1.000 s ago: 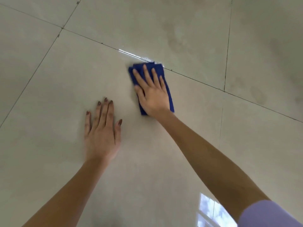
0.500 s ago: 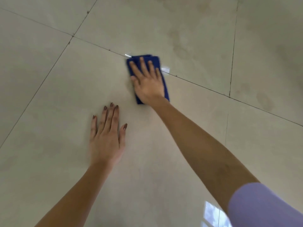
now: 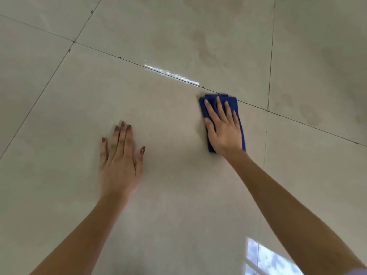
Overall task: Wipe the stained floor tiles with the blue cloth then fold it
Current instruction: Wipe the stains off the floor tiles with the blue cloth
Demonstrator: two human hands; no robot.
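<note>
Blue cloth (image 3: 233,103) slid right, long axis pointing away; right grip (image 3: 224,132) flat atop; left grip (image 3: 121,161) flat.

A bright window reflection (image 3: 266,257) gleams at lower right.
</note>
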